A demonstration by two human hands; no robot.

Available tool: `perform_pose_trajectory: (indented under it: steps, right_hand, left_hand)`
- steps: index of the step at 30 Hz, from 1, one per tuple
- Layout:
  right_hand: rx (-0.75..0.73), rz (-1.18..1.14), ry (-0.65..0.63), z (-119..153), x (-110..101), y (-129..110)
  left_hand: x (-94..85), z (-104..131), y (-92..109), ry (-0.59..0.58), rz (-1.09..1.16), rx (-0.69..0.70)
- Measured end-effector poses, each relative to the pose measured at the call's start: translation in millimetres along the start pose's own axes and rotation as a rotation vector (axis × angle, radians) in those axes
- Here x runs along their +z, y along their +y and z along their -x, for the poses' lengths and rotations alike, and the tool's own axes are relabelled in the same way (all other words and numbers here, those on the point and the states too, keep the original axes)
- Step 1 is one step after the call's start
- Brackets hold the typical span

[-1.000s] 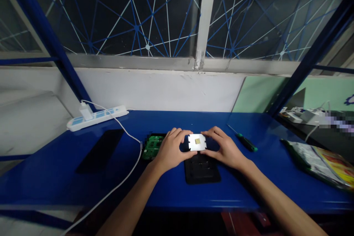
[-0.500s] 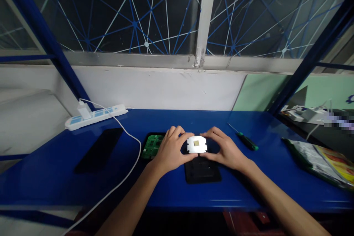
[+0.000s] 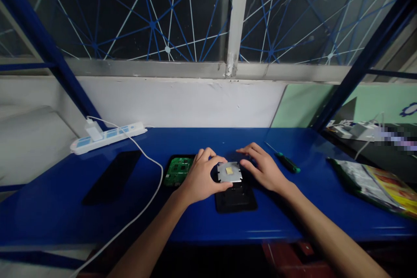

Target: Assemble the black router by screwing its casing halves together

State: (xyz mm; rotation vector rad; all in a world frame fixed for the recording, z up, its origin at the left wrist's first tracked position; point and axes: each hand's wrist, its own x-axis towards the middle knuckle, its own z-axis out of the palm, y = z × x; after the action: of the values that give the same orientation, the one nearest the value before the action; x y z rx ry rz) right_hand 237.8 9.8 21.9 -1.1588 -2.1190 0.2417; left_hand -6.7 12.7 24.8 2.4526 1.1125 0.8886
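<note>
A silver metal plate with a small yellowish square pad (image 3: 224,176) is held by its left side between the thumb and fingers of my left hand (image 3: 203,177). The plate is above a black plastic cover (image 3: 236,200) lying on the blue table. Just right of the plate, my right hand (image 3: 263,167) is apart from it, fingers spread and holding nothing. Partly behind my left hand, a green circuit board (image 3: 177,172) sits in a black casing.
A green-handled screwdriver (image 3: 287,163) lies right of my right hand. Farther right is a shiny plastic packet (image 3: 374,182). On the left are a dark flat phone-like slab (image 3: 112,178), a white power strip (image 3: 112,137) and a white cable (image 3: 153,191) across the table.
My right hand has let go of the metal plate and drawn back to its right. The plate stays in my left hand and is tilted differently. The view has shifted slightly.
</note>
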Motion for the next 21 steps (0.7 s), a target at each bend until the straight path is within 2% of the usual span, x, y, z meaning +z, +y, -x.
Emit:
perform_pose_trajectory:
  steps: [7, 16, 21]
  right_hand:
    - [0.184, 0.182, 0.124, -3, 12, 15]
    - [0.277, 0.294, 0.121, -3, 13, 20]
    - [0.315, 0.340, 0.120, -3, 14, 20]
  left_hand:
    - [4.7, 4, 11, -0.124, -0.031, -0.003]
    - [13.6, 7, 12, -0.188, -0.129, -0.017]
    - [15.7, 8, 10, -0.172, -0.143, 0.002]
